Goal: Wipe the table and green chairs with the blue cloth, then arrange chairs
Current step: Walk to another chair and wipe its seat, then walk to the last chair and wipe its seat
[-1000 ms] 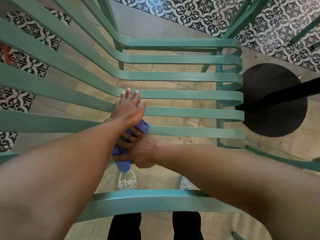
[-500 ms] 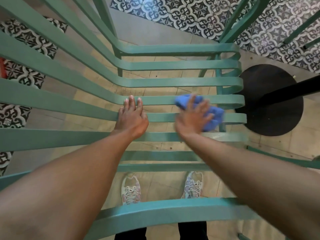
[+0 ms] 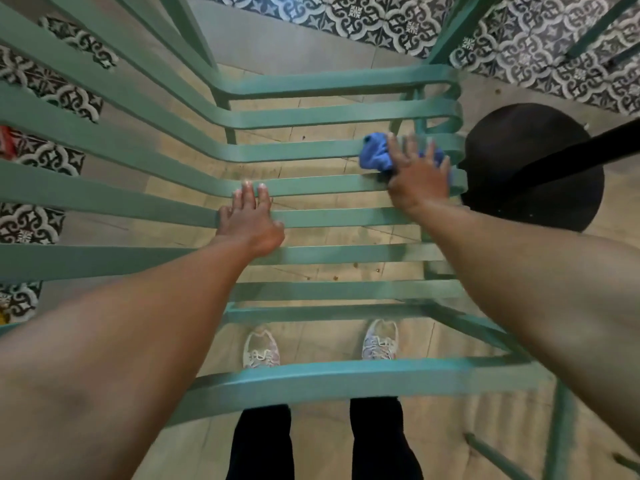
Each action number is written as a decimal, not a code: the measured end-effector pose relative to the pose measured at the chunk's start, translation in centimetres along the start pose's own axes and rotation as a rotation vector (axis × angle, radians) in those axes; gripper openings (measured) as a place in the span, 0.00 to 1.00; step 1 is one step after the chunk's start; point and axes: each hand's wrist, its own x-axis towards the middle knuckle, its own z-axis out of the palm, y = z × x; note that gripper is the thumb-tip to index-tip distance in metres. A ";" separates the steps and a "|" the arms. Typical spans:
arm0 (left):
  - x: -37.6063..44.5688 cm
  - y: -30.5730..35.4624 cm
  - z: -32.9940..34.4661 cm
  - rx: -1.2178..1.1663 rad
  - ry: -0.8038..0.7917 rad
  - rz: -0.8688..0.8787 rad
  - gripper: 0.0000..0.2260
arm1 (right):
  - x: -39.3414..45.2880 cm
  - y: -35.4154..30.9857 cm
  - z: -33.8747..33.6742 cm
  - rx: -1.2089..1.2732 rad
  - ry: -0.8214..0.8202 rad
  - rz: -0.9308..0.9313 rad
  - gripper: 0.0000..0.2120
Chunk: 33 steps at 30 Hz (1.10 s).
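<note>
1. view looks straight down through the slatted seat of a green chair (image 3: pixel 346 114); the slats run left-right and bend up into the backrest at the left.
2. right hand (image 3: pixel 417 181) presses the blue cloth (image 3: pixel 375 157) flat onto the slats at the right end of the seat, just beside the curled slat ends.
3. right fingers (image 3: pixel 394 147) are spread and nearly straight over the cloth, not wrapped round it. the hand is motion-blurred, so finer contact is unclear.
4. the cloth is bunched; most of it sticks out on the left of the hand, and a small bit shows between the fingers on the right.
5. left hand (image 3: pixel 251 221) rests palm-down on the middle slats near the bend into the backrest, fingers straight and close together, holding nothing.
6. the two hands are well apart, with bare slats between them.
7. a curved green bar crosses the bottom of the view below both forearms.
8. under the seat: beige floor tiles, and two light sneakers (image 3: pixel 260 349) with dark trouser legs below them.
9. to the right of the chair: a round black table base (image 3: pixel 540 199) on the floor, with a black post running off to the right edge.
10. patterned black-and-white tiles (image 3: pixel 519 39) cover the floor at the top and left edges.
11. more green chair legs cross the top right corner.
</note>
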 end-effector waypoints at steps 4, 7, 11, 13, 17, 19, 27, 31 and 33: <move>-3.3 4.2 -2.4 0.125 -0.083 0.013 0.29 | -4.2 3.7 -4.7 0.082 -0.181 0.181 0.31; -6.8 7.2 -3.8 0.155 -0.032 0.111 0.28 | -9.1 2.5 -7.2 0.153 -0.227 0.101 0.30; -10.7 10.0 -6.3 0.180 -0.008 0.183 0.28 | -15.2 0.7 -9.5 0.259 -0.258 0.070 0.41; -12.2 10.8 -7.7 0.226 -0.012 0.235 0.28 | -17.5 0.3 -10.5 0.253 -0.205 0.067 0.39; -15.1 12.1 -10.2 0.311 0.032 0.385 0.27 | -22.1 0.2 -12.0 0.257 -0.106 0.216 0.39; -16.6 12.6 -11.5 0.350 0.058 0.456 0.27 | -24.8 0.4 -12.9 0.252 -0.048 0.293 0.34; -27.0 19.2 -12.1 0.522 0.033 0.841 0.27 | -40.1 2.3 -15.4 0.359 0.110 0.710 0.29; -33.3 23.0 -8.6 0.692 -0.041 1.033 0.27 | -48.8 2.7 -14.1 0.504 0.068 0.888 0.36; -36.3 24.5 -6.2 0.781 -0.079 1.120 0.27 | -53.0 2.9 -12.5 0.558 0.062 0.992 0.37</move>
